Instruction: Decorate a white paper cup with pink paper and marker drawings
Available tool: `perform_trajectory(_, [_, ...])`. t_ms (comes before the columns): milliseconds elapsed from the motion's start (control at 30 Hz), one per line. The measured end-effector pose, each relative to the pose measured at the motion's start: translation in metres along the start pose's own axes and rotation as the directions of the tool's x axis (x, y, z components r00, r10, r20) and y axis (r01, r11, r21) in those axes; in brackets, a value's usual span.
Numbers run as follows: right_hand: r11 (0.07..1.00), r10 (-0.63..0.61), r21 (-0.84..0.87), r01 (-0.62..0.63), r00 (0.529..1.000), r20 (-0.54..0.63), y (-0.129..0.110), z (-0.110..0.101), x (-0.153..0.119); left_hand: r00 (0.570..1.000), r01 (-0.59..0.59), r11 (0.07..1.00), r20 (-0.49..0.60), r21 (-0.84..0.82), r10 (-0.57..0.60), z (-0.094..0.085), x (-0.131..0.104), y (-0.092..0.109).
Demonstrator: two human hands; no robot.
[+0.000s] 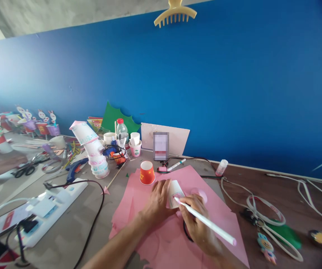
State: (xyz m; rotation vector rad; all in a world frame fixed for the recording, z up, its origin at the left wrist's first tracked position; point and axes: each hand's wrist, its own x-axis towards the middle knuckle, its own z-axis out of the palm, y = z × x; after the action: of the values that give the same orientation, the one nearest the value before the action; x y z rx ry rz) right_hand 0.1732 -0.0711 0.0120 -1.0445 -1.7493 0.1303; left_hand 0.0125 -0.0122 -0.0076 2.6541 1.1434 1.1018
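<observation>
My left hand (159, 198) grips a white paper cup (175, 188) from its left side, tilted over the pink paper (206, 231). Pink marks cover part of the cup's wall. In my right hand (196, 218) is a white marker pen (210, 224), its tip at the pink marks on the cup. The pen's pink end points toward the lower right. A red paper cup (147, 173) stands upright beyond my left hand. Part of a black ring shape shows beside my right hand, partly hidden by it.
Decorated white cups (98, 157) form a leaning stack at the left. Nearby lie a blue glue gun (75, 168), scissors (26, 170) and a white power strip (51, 213) with cords. Another person's arm (1, 168) reaches in at far left. Lanyards (267, 213) lie at the right.
</observation>
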Motion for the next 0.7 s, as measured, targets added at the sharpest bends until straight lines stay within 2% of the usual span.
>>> perform_trajectory(267, [0.999,-0.033,-0.018,0.033,0.999,-0.001,-0.003,-0.002,0.004,1.0,0.001,1.0,-0.009,0.002,-0.001,0.002,0.0,0.0])
perform_trajectory(400, [1.0,-0.008,-0.027,0.008,1.0,0.001,-0.003,-0.005,0.003,1.0,0.005,1.0,-0.008,0.012,-0.005,0.002,-0.001,-0.001])
perform_trajectory(567, [1.0,-0.008,-0.003,0.008,0.999,-0.037,-0.005,-0.013,0.008,0.999,0.017,1.0,0.027,0.018,-0.018,0.0,0.0,0.0])
perform_trajectory(700, [1.0,-0.011,0.025,0.013,0.997,-0.08,-0.009,-0.016,0.013,1.0,0.011,1.0,0.008,0.016,-0.011,0.001,0.0,-0.001])
